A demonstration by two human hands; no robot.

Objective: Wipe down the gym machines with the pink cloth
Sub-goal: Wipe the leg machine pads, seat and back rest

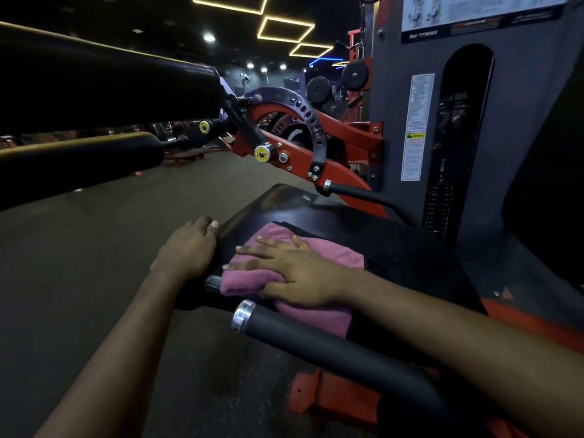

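Note:
A folded pink cloth (331, 262) lies on the black padded seat (316, 213) of a red-framed gym machine. My right hand (294, 273) lies flat on the cloth with fingers spread, thumb curled around its near edge. My left hand (189, 248) grips the seat's left edge, fingers bent over it. A black handle with a silver collar (284, 330) crosses just below the cloth and hides its near part.
Two black roller pads (94, 90) reach in from the left at head height. The red pivot arm with a perforated adjustment arc (303, 121) stands behind the seat. The grey weight-stack housing (410, 121) rises on the right. Dark floor (94, 248) spreads left.

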